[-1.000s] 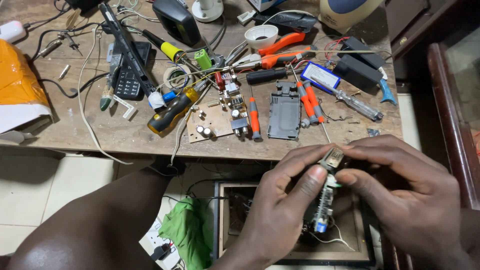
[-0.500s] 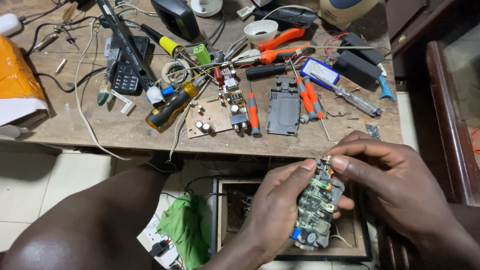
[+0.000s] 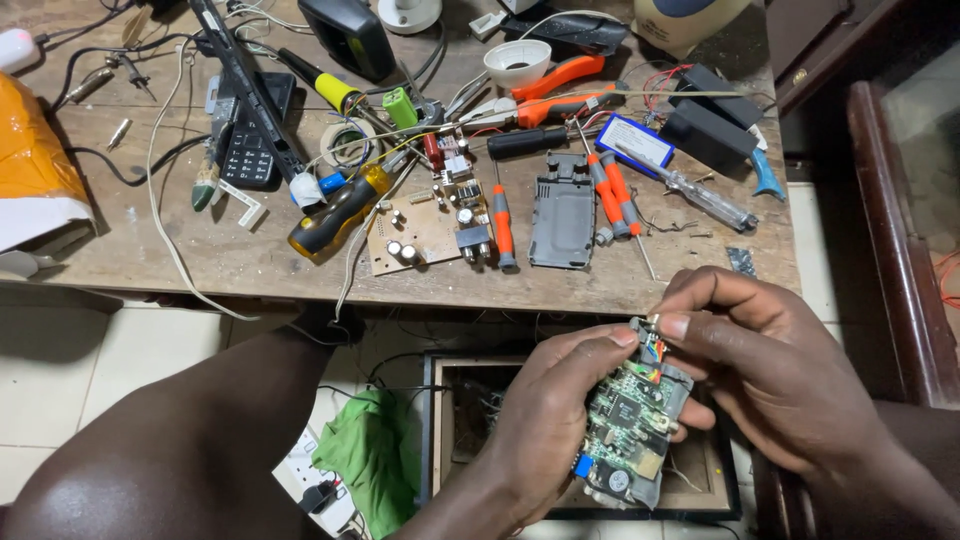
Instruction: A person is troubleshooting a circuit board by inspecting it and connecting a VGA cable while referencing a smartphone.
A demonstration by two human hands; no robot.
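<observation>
1. Head view: my left hand (image 3: pixel 560 420) cradles a green circuit board (image 3: pixel 632 425) from below-left, thumb lying across its top edge, fingers wrapped behind it.
2. My right hand (image 3: pixel 770 370) comes in from the right; thumb and forefinger pinched narrow on the board's top corner, where small red and blue wires (image 3: pixel 652 352) sit. Can't tell if I'm gripping the wires or the board edge itself.
3. Board is held in the air, below the near edge of the wooden workbench (image 3: pixel 250 270), over a dark open box (image 3: pixel 450 420) on the floor. Component side faces up, tilted; small blue part at its lower left end.
4. Green cloth (image 3: pixel 375 465) lies just left of the box; white power strip (image 3: pixel 310 470) beside it on the tiled floor.
5. On the bench, well apart from my hands: tan circuit board (image 3: pixel 425 230) with capacitors, grey plastic housing (image 3: pixel 562 212) just right of it, orange-handled screwdrivers (image 3: pixel 612 192) next to that.
6. Further back: orange-handled pliers (image 3: pixel 560 80), yellow-and-black screwdriver (image 3: pixel 335 215), black keypad phone (image 3: pixel 248 150), blue-labelled battery pack (image 3: pixel 635 145), clear-handled screwdriver (image 3: pixel 705 200).
7. Orange bag (image 3: pixel 35 165) at the bench's left end.
</observation>
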